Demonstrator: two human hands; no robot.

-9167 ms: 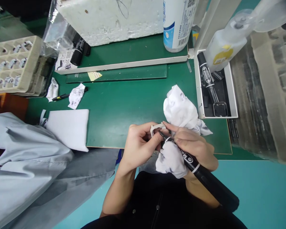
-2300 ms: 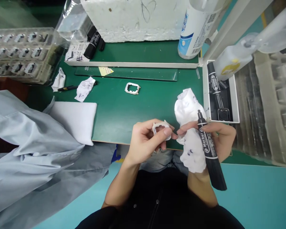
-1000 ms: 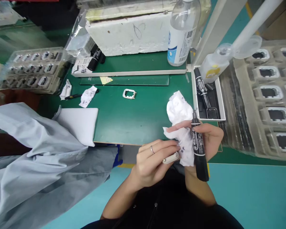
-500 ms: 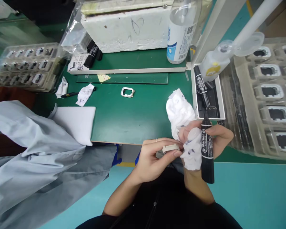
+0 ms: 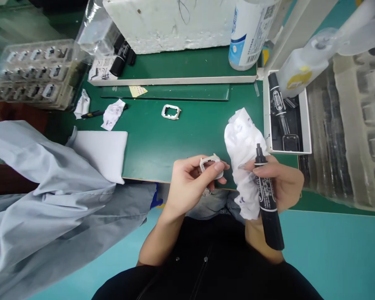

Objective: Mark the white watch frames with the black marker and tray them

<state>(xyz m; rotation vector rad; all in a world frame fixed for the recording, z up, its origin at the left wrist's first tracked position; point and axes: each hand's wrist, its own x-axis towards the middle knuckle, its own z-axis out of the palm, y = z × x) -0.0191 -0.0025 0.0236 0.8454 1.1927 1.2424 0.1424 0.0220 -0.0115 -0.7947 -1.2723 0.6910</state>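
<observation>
Between the thumb and fingers of my left hand [image 5: 190, 183] is a small white plastic frame [image 5: 203, 164], tilted so that its opening shows. My right hand [image 5: 284, 181] is closed around an uncapped black marker [image 5: 267, 196], its tip pointing up and away from me. A crumpled white cloth [image 5: 242, 143] with dark smudges lies under and against the right hand; I cannot tell whether the fingers also grip it. A second white frame [image 5: 171, 112] rests flat on the green table [image 5: 150, 146], beyond my left hand.
At right, a white tray [image 5: 304, 125] holds another marker [image 5: 276, 93] beside a plastic bottle [image 5: 303, 71] and stacked clear trays [image 5: 346, 137]. Behind stand a shelf and a larger bottle [image 5: 243, 46]. A person's grey sleeve [image 5: 50, 166] reaches in from the left, near a white pad [image 5: 101, 152].
My hands have moved apart. The left hand has turned the frame so that its opening faces up. The marker in my right hand has tilted, and the view has shifted slightly.
</observation>
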